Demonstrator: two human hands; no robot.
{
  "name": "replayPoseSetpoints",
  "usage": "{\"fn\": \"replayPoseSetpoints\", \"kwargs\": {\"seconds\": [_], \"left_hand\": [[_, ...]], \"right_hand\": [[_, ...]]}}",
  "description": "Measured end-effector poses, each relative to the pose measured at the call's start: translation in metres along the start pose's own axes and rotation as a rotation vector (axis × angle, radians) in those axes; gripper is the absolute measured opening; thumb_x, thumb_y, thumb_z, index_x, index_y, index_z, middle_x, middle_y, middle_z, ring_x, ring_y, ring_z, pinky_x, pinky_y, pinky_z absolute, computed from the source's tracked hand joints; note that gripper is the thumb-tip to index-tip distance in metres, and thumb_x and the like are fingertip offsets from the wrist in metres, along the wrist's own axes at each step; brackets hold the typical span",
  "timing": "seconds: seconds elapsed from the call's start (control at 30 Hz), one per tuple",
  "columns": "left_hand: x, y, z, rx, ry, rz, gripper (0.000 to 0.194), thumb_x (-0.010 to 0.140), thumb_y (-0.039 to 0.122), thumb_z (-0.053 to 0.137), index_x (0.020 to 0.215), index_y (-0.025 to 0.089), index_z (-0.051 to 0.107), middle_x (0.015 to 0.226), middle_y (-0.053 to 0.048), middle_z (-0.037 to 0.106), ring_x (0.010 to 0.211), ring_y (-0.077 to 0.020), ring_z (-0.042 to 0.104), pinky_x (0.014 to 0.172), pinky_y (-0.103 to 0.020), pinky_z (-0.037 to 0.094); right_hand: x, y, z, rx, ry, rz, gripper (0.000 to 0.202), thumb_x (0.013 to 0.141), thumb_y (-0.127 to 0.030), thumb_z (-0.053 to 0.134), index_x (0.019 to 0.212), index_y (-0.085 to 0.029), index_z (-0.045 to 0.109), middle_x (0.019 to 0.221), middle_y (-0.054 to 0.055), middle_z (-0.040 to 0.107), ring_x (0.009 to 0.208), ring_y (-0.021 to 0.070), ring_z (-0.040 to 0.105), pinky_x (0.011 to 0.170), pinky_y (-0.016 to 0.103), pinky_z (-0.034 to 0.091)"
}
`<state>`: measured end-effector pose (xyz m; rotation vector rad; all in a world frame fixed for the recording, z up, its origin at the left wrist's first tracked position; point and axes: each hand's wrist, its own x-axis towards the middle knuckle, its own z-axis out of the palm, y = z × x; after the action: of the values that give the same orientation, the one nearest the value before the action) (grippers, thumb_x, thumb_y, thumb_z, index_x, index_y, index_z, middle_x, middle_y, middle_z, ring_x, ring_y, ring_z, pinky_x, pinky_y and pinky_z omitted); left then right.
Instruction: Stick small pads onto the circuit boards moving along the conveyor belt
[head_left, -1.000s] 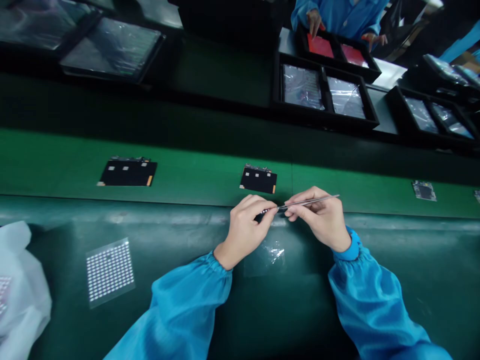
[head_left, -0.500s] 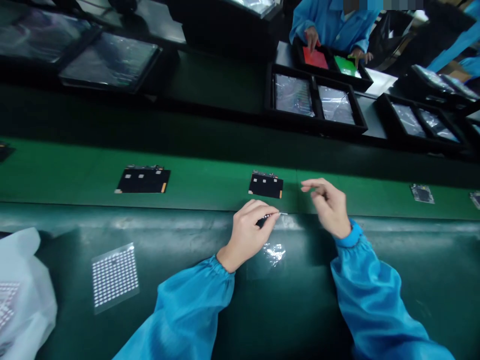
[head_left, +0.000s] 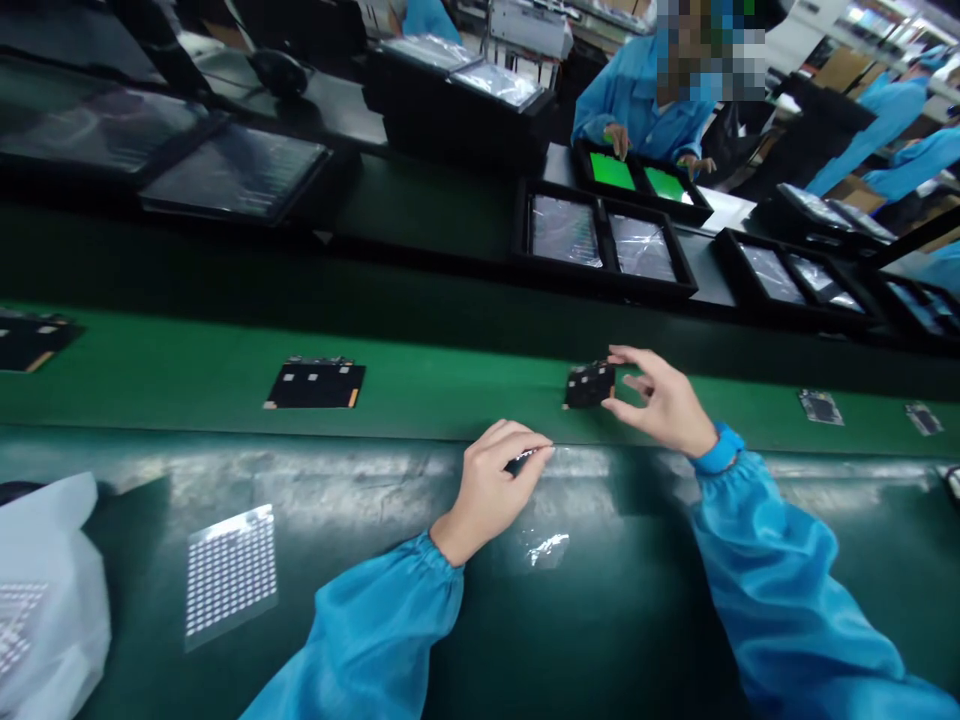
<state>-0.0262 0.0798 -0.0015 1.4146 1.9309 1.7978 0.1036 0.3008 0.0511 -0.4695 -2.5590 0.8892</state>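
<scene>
My left hand (head_left: 501,480) hovers over the near edge of the green strip, thumb and fingers pinched together. Between them a small dark, thin thing with pale spots shows in part; its kind I cannot make out. At the right end of a black panel with a circuit board along its top (head_left: 589,386), my right hand (head_left: 651,398) has thumb and forefinger at its upper and lower corners. That panel looks tilted, its right side raised. Below my left hand lies a shiny clear film (head_left: 546,550). A clear sheet with rows of small white dots (head_left: 231,575) rests at left.
Along the green strip (head_left: 450,400) lie another black panel (head_left: 315,384) and small circuit boards (head_left: 820,407). A white bag (head_left: 56,590) sits at lower left. Black trays (head_left: 517,270) with film-wrapped panels stand beyond. Across from me a co-worker (head_left: 626,95) touches green screens.
My right hand has come onto the black panel's right end, and the panel has tilted. My left hand keeps its pinch. The view has shifted; the co-worker's red screen is now green.
</scene>
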Motion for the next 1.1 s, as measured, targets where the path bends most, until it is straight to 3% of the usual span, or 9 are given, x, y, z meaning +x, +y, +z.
{"fn": "replayPoseSetpoints", "kwargs": {"seconds": [0.1,0.17,0.4,0.5,0.6,0.73,0.9,1.0,1.1], "left_hand": [[-0.009,0.012,-0.01,-0.012,-0.028,0.008,0.012,0.091,0.015,0.067,0.083,0.02,0.075,0.077,-0.004,0.074,0.071,-0.0182,0.066,0.068,-0.033,0.054],[-0.021,0.022,-0.022,-0.003,-0.054,-0.001,0.012,0.091,0.015,0.067,0.083,0.02,0.075,0.076,-0.005,0.074,0.07,-0.0183,0.066,0.067,-0.033,0.054],[-0.073,0.039,-0.075,0.062,0.006,-0.086,0.013,0.091,0.013,0.067,0.085,0.02,0.076,0.074,-0.005,0.073,0.068,-0.0183,0.066,0.066,-0.033,0.054],[-0.087,0.033,-0.084,0.068,0.061,-0.104,0.012,0.091,0.013,0.067,0.087,0.02,0.076,0.075,-0.005,0.073,0.068,-0.0184,0.066,0.066,-0.034,0.054],[-0.091,0.027,-0.087,0.043,0.086,-0.099,0.01,0.09,0.013,0.068,0.088,0.02,0.076,0.076,-0.006,0.073,0.068,-0.0189,0.066,0.065,-0.033,0.054],[-0.089,0.021,-0.087,0.027,0.099,-0.078,0.011,0.09,0.011,0.068,0.088,0.02,0.075,0.077,-0.005,0.073,0.069,-0.0183,0.065,0.065,-0.032,0.053],[-0.085,0.02,-0.084,0.03,0.088,-0.075,0.012,0.09,0.011,0.068,0.086,0.021,0.074,0.076,-0.005,0.073,0.07,-0.0185,0.066,0.065,-0.032,0.054],[-0.086,0.018,-0.084,0.046,0.095,-0.084,0.012,0.09,0.012,0.067,0.086,0.021,0.074,0.076,-0.005,0.074,0.07,-0.019,0.067,0.065,-0.032,0.054],[-0.088,0.016,-0.084,0.062,0.105,-0.08,0.011,0.09,0.012,0.067,0.087,0.02,0.074,0.077,-0.005,0.074,0.071,-0.0188,0.067,0.067,-0.032,0.054]], "right_hand": [[0.016,-0.014,-0.013,-0.123,-0.052,-0.068,0.051,0.081,-0.026,0.075,0.13,-0.022,0.064,0.128,0.011,0.063,0.109,0.0273,0.068,0.09,0.043,0.062],[0.032,-0.025,0.0,-0.198,-0.12,-0.11,0.045,0.08,-0.025,0.077,0.124,-0.022,0.067,0.126,0.01,0.066,0.103,0.0272,0.07,0.089,0.043,0.061],[0.091,-0.079,0.12,-0.34,-0.375,-0.234,0.056,0.077,-0.038,0.083,0.128,-0.022,0.066,0.134,0.01,0.066,0.104,0.0313,0.071,0.09,0.044,0.057],[0.106,-0.107,0.174,-0.269,-0.368,-0.22,0.065,0.085,-0.049,0.075,0.14,-0.021,0.056,0.143,0.011,0.059,0.11,0.0308,0.069,0.093,0.042,0.056],[0.112,-0.121,0.209,-0.321,-0.38,-0.206,0.065,0.089,-0.046,0.07,0.146,-0.02,0.051,0.147,0.012,0.056,0.115,0.0331,0.067,0.095,0.043,0.055],[0.109,-0.113,0.211,-0.357,-0.38,-0.22,0.054,0.093,-0.031,0.061,0.146,-0.024,0.05,0.145,0.006,0.058,0.113,0.0294,0.068,0.093,0.04,0.055],[0.116,-0.111,0.215,-0.289,-0.374,-0.218,0.075,0.089,-0.05,0.069,0.154,-0.024,0.039,0.157,0.005,0.047,0.121,0.0302,0.063,0.1,0.041,0.053],[0.121,-0.118,0.228,-0.268,-0.375,-0.235,0.065,0.09,-0.045,0.069,0.148,-0.024,0.047,0.151,0.004,0.053,0.119,0.03,0.065,0.097,0.041,0.055],[0.119,-0.115,0.215,-0.243,-0.371,-0.239,0.058,0.086,-0.038,0.073,0.14,-0.024,0.055,0.142,0.004,0.061,0.115,0.029,0.066,0.095,0.04,0.055]]}}
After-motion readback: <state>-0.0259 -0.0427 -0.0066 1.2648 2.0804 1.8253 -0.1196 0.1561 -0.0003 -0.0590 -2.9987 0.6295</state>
